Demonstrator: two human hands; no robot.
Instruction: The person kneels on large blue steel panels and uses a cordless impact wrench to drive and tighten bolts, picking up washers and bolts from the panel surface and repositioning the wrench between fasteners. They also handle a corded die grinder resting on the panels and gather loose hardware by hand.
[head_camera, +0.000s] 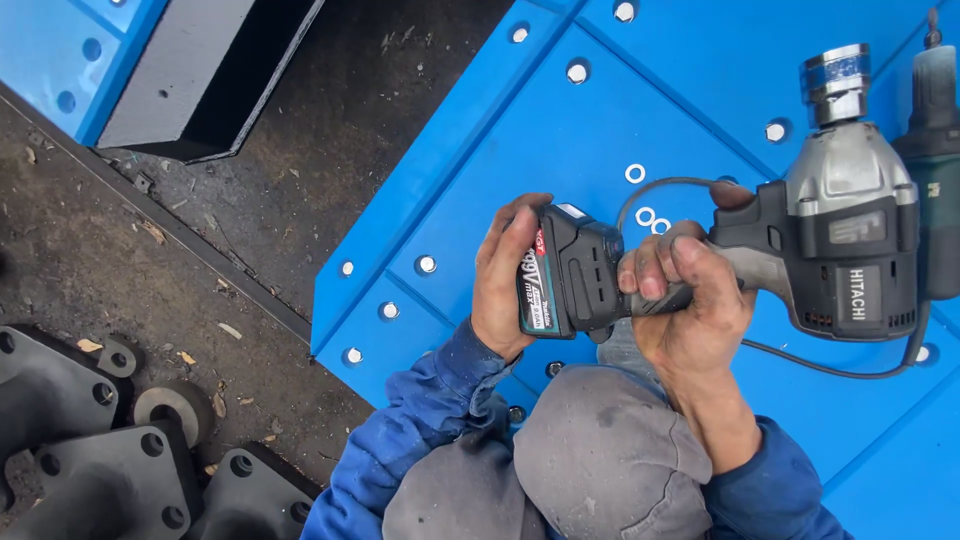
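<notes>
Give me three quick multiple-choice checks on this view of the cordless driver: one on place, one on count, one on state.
1. Where do the loose washers lie?
A. On the blue panel above the hands
B. On the dirt ground
C. On the grey knee

2. How many loose washers show on the panel?
A. One
B. Three
C. Six

3. How is the cordless driver held?
A. It lies alone on the panel
B. Right hand around the grip, left hand on the battery pack
C. Both hands on the chrome socket

Answers:
1 A: the white rings sit on the blue surface just beyond the knuckles.
2 B: one ring lies apart and two lie side by side.
3 B: the right fingers wrap the handle while the left palm cups the battery's end.
</notes>
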